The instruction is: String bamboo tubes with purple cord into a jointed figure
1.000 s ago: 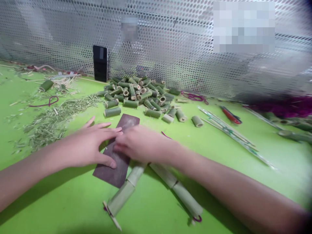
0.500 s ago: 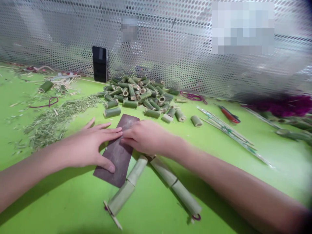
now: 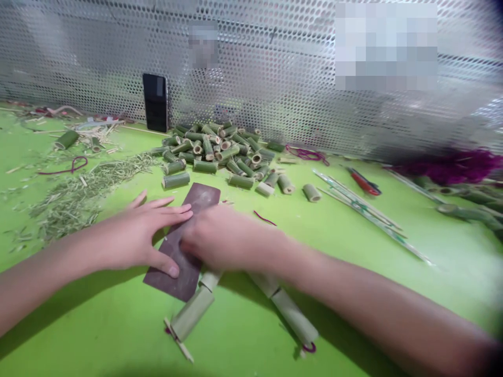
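Observation:
A brown sheet of sandpaper (image 3: 187,280) lies slantwise on the green table. My left hand (image 3: 143,235) rests across its left edge with fingers spread, thumb tip and fingertips on the sheet. Over the middle of the sandpaper, my right hand (image 3: 223,235) is closed and slightly blurred; what its fingers hold is hidden. Below it, two rows of strung bamboo tubes splay out: the left row (image 3: 192,314) ends at a thin stick, the right row (image 3: 294,314) at a purple cord loop. Their upper ends disappear under my right hand and wrist.
A heap of cut bamboo tubes (image 3: 220,149) sits behind the sandpaper. Green shavings (image 3: 74,212) spread at left. A phone (image 3: 155,103) leans on the perforated metal screen (image 3: 251,84). At right lie a red-handled knife (image 3: 363,181), sticks in plastic wrap (image 3: 369,214) and purple cord (image 3: 451,166).
My right hand has moved down and left along the sandpaper, covering more of the strung bamboo tubes. A purple cord end now shows above my right wrist. My left hand keeps its place.

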Demonstrator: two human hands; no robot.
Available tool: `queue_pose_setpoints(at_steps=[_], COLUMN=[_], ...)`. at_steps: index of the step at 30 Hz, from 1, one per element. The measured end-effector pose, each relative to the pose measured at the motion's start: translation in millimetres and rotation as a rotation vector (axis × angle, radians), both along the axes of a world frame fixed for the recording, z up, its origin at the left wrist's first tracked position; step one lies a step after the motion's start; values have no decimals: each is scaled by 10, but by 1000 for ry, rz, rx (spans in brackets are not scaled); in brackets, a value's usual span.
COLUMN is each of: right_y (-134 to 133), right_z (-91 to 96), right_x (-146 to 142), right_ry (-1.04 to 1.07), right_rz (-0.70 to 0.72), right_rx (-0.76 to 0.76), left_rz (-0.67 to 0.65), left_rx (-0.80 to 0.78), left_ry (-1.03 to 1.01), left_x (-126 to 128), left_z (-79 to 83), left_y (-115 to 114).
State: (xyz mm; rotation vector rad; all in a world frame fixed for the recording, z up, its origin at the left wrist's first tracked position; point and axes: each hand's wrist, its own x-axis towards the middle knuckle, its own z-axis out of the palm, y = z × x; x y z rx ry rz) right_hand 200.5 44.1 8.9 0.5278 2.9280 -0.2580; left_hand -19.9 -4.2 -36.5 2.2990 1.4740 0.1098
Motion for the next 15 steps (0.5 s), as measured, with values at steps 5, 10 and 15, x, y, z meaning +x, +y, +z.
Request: queue_pose_setpoints(at_steps=[5, 10, 15], right_y=[-16, -20, 64], right_z=[22, 20, -24], right_x=[-39, -37, 21], right_ry=[-7, -7, 209], right_rz=[-35, -33, -40], right_rx=[-21, -42, -135], left_rz=[-5, 28, 26], left_rx=[15, -28, -71], left_ry=[-8, 10, 23], left_x=[0, 44, 93], left_z=[-7, 63, 164], left_y=[0, -6, -4])
